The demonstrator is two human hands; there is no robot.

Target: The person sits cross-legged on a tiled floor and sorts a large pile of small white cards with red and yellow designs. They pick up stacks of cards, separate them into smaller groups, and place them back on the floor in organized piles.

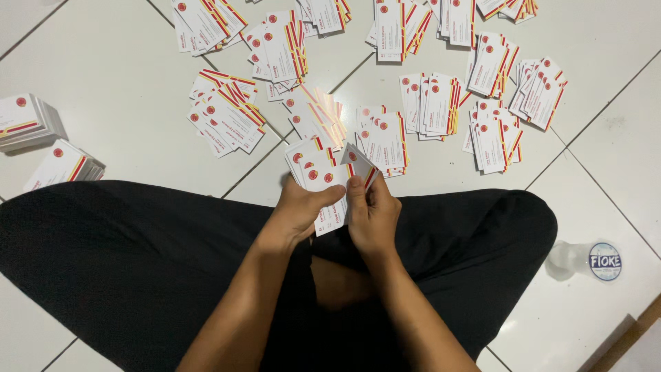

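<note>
Two hands hold one small stack of white cards [323,180] above the crossed legs. The left hand [297,213] grips the stack with its thumb across it; the right hand [372,213] pinches one card [361,164] between thumb and fingers. Many card piles [227,114] lie on the tiled floor [110,69].

Card piles [482,10] are cut off at the top edge; print on cards [329,200] unreadable.
</note>
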